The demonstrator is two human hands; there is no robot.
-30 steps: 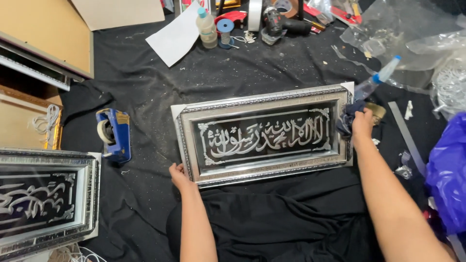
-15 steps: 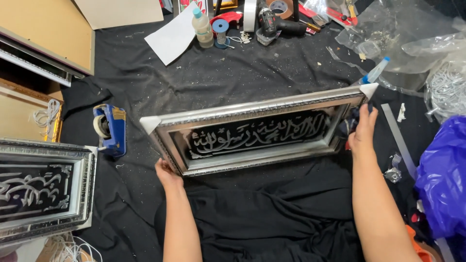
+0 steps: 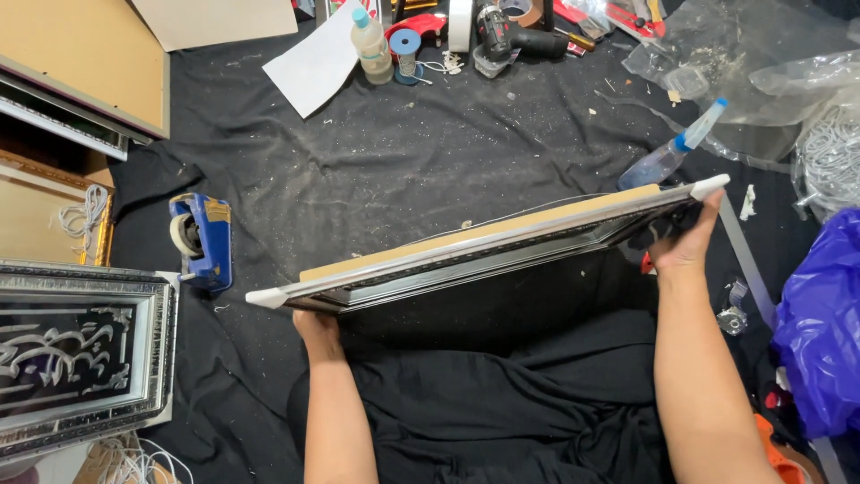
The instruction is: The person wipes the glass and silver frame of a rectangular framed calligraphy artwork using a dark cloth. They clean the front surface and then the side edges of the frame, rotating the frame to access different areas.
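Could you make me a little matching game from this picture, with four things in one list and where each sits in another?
Things:
1 silver picture frame
2 blue tape dispenser
3 spray bottle
4 purple plastic bag

Places:
A at the right edge
B lifted on edge between left hand and right hand
C behind the frame's right corner
D on the black cloth, left of the frame

Pairs: 1-B, 2-D, 3-C, 4-A

Clear plastic bags [image 3: 717, 54], top right

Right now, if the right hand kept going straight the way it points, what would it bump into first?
The right hand grips the silver frame at its end and points away from the person. Past the frame, the spray bottle probably comes first, though depth is unclear.
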